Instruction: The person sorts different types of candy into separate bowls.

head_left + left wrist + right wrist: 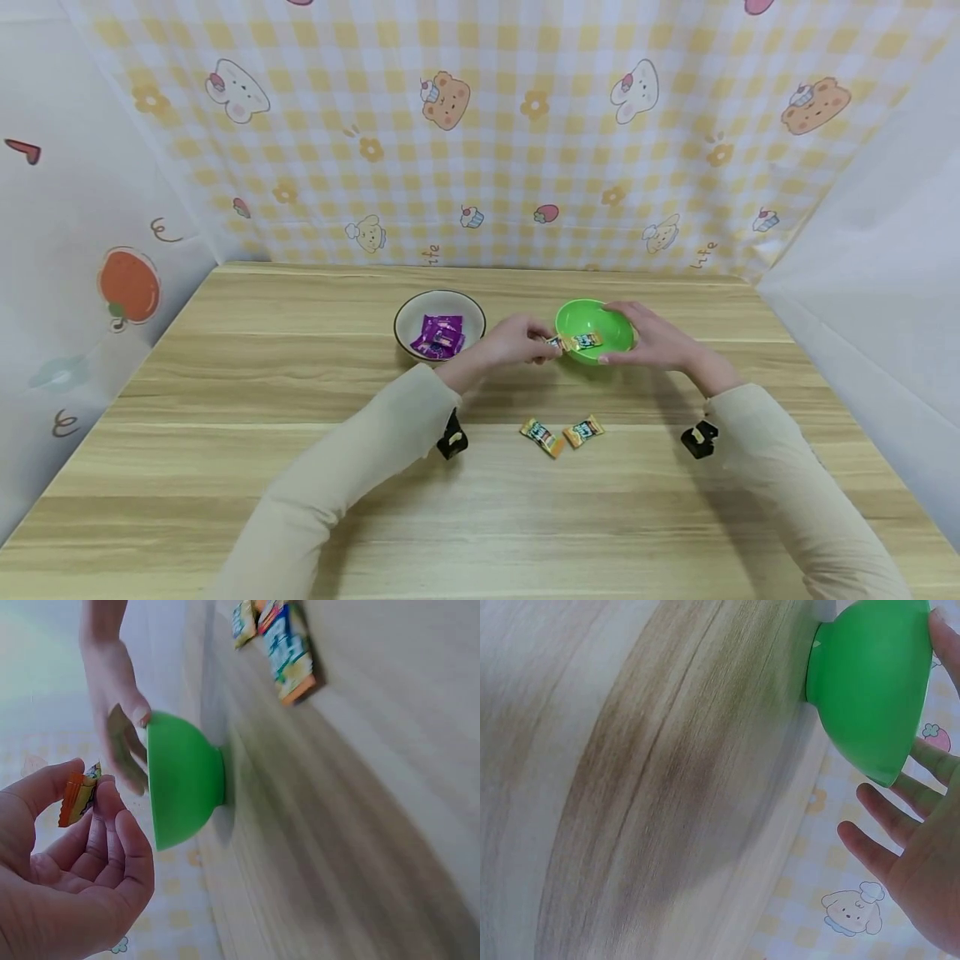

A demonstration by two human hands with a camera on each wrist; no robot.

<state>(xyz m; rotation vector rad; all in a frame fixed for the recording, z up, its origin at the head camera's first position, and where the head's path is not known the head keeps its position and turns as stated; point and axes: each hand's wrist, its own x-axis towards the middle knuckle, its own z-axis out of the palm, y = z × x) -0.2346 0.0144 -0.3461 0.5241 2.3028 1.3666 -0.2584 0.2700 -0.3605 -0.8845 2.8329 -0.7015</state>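
Desk [570, 533]: near edge cut off, head view | wrapped candy [76, 801]: partly covered by left hand [90, 877] | green bowl [874, 686], right hand [934, 859]: cut off by right wrist view's edges

I stand at a curtained tabletop booth; the kind of building cannot be determined. Evidence noted: a wood-grain table [225, 375] before me, a yellow-checked cloth [495, 150] with cartoon animals at twelve o'clock, a printed white sheet [56, 275] at ten, a plain white sheet [885, 225] at two.
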